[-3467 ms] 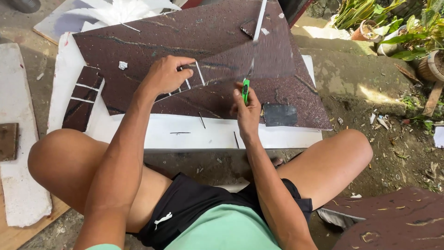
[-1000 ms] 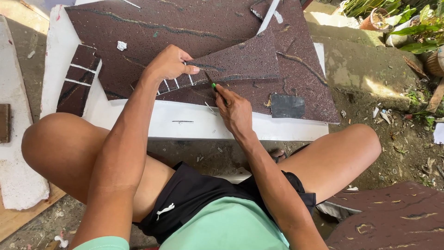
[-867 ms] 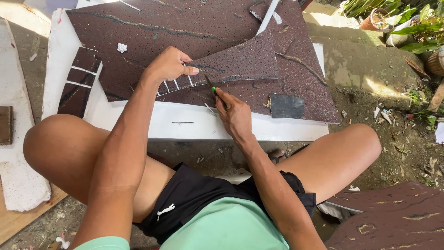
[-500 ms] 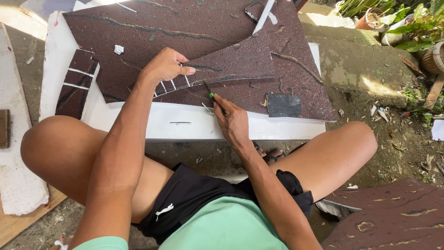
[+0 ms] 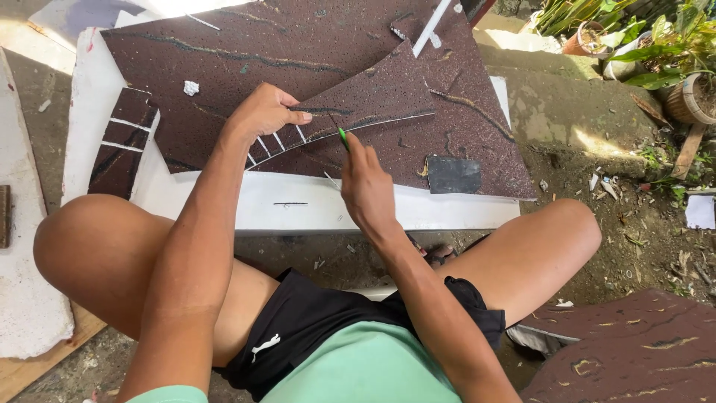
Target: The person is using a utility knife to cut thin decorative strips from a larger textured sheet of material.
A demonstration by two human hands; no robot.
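A large dark brown speckled sheet (image 5: 313, 45) lies on a white foam board (image 5: 388, 205) in front of me. My left hand (image 5: 261, 112) presses flat on a wedge-shaped piece (image 5: 373, 101) of the same brown material, which has several white cut lines near its narrow end. In my right hand (image 5: 367, 183) I grip a green-tipped cutter (image 5: 343, 138), its tip touching the wedge's lower edge. My bare knees frame the board on both sides.
A strip of cut brown squares (image 5: 123, 142) lies on the board's left. A small dark grey square (image 5: 453, 174) rests at the sheet's lower right. Another brown sheet (image 5: 634, 351) sits at bottom right. Potted plants (image 5: 656, 45) stand at top right. White foam slab (image 5: 26, 298) on the left.
My right hand slid the green cutter down to the left along the wedge's lower edge, from its wide end towards the cut strips. My left hand has stayed pressed on the wedge.
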